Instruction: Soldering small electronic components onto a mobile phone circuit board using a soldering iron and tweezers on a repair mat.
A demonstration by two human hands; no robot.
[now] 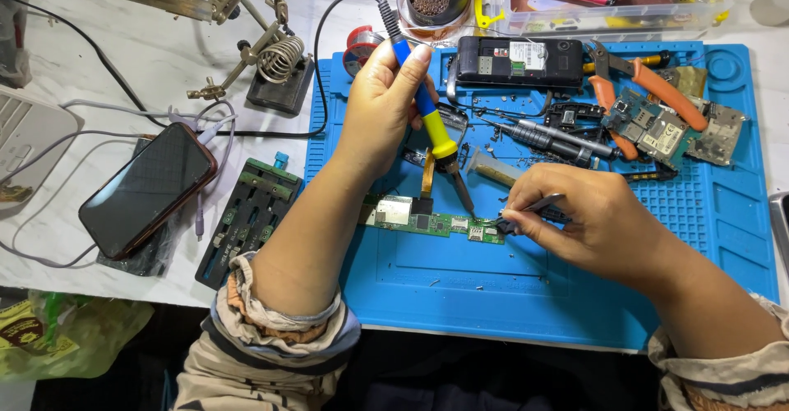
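Two hands (386,107) (575,226), one soldering iron (427,115), one tweezers (526,210) — two phones (148,189) (518,62), one pliers (649,90).

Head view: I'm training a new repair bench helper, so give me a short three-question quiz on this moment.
1. True or false: the left hand holds the soldering iron with its tip down at the green circuit board.
2. What does the right hand hold? A) orange-handled pliers B) tweezers C) a smartphone
3. Fill in: the circuit board lies on a ____ work mat.

Key:
1. True.
2. B, the tweezers; the orange-handled pliers lie unused on the mat, and the smartphone lies off it, to the left.
3. Blue.
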